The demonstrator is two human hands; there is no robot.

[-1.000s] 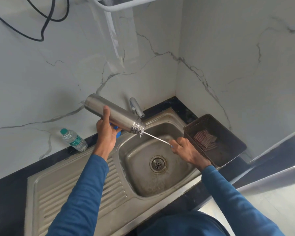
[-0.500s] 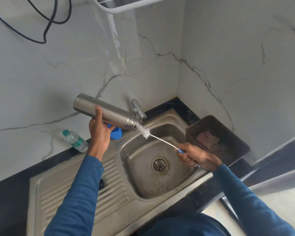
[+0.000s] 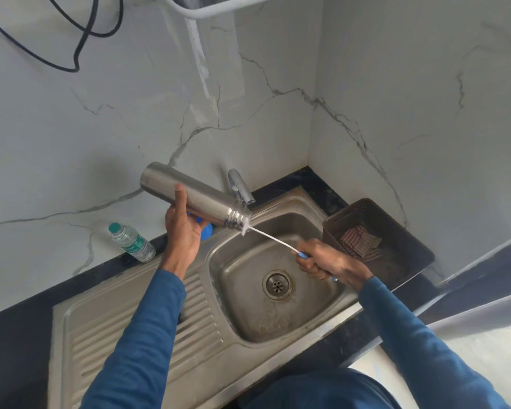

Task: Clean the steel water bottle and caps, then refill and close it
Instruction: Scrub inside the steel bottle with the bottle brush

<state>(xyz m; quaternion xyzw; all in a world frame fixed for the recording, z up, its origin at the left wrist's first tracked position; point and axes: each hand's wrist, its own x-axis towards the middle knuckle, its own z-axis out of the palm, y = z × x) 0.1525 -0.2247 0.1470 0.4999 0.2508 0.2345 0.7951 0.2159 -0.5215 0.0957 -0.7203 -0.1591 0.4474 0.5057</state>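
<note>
My left hand [image 3: 182, 228] grips the steel water bottle [image 3: 201, 199] round its middle. The bottle lies nearly level above the sink's back left corner, its open mouth pointing right and slightly down. My right hand [image 3: 322, 261] grips the blue handle of a thin bottle brush [image 3: 273, 239]. The brush's white bristles are at the bottle's mouth, mostly inside it. A blue cap [image 3: 205, 230] lies on the sink's rim, partly hidden behind my left hand.
The steel sink [image 3: 248, 326] has a drain [image 3: 278, 284] in its basin and a ribbed drainboard on the left. The tap [image 3: 239, 185] stands behind the bottle's neck. A plastic water bottle [image 3: 132, 242] stands by the wall. A brown basket [image 3: 396, 261] with cloths sits at the right.
The brush was pushed deep in, then drawn out until its bristles showed, and now goes back into the mouth. My right hand has moved with it.
</note>
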